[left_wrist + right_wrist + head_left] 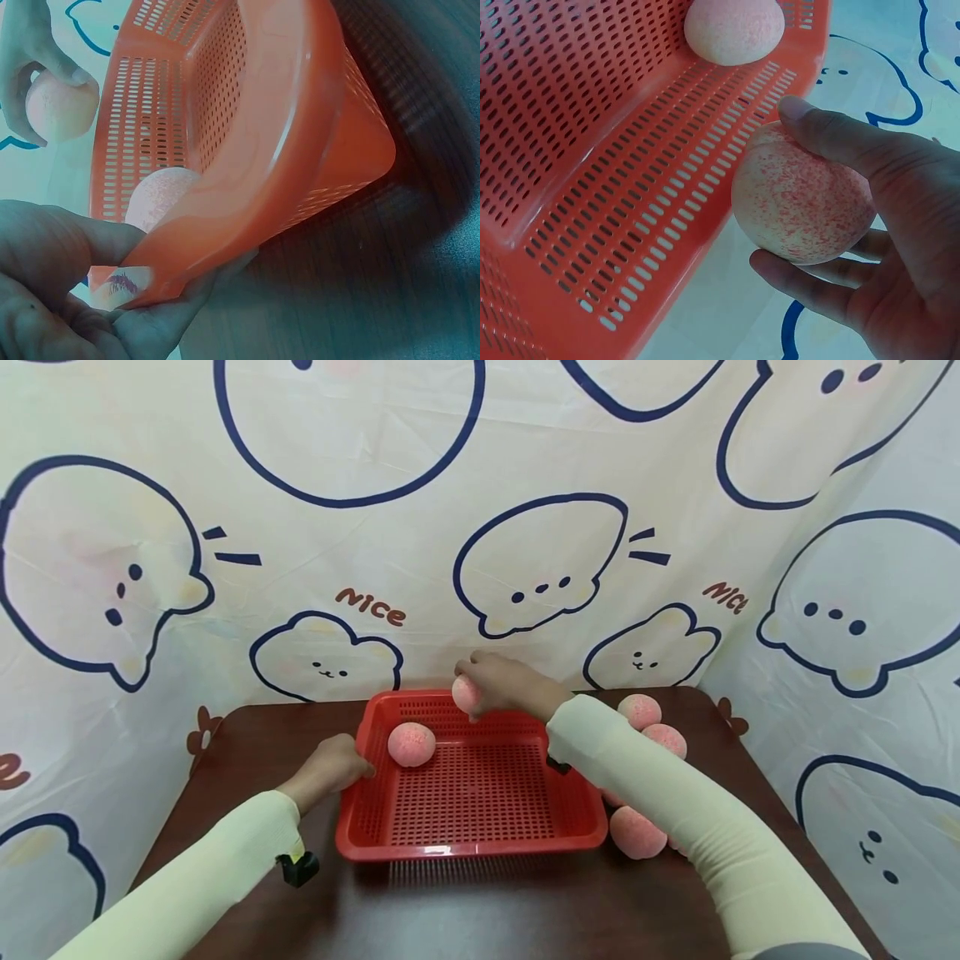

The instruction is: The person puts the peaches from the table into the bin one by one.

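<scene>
While the left hand [333,766] pinches the left rim of a red perforated basket [471,847], thumb on top and fingers beneath as the left wrist view shows, the right hand [504,681] holds a pink speckled ball [466,693] above the basket's far edge. Thumb and fingers [832,139] curl around the ball from opposite sides, cupping it about its widest part, as the right wrist view shows. A second ball [411,744] of the same kind lies inside the basket near its far left corner. More such balls [639,710] sit on the dark brown table [247,752] to the right of the basket, partly hidden by the right sleeve. The ball looks light, with a matte, grainy surface that probably grips well; whether it is soft or crumbly cannot be told. A gentle hold across its middle suits it. The basket looks thin, stiff plastic, light, easily steadied by its rim.
</scene>
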### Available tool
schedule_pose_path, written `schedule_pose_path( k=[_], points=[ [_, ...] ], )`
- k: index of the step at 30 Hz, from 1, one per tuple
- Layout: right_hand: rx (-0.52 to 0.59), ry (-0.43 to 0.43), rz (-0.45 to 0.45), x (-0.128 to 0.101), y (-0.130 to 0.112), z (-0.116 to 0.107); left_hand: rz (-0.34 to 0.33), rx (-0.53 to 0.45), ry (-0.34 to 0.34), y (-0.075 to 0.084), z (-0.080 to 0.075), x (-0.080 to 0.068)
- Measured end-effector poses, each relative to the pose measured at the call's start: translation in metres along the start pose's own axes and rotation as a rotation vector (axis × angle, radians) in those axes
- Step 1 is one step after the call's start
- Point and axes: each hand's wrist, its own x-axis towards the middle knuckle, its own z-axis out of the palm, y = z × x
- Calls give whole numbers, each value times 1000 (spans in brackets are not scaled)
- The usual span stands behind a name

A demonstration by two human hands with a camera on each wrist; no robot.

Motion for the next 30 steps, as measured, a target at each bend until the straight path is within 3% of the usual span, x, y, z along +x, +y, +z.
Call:
schedule_pose_path(
  k=[22, 30],
  points=[
    [-29, 6, -69, 14, -20, 27, -16, -17, 13, 0, 1, -1],
    [57, -37, -48, 12, -22, 38, -21, -9, 15, 0, 2, -1]
  ],
)
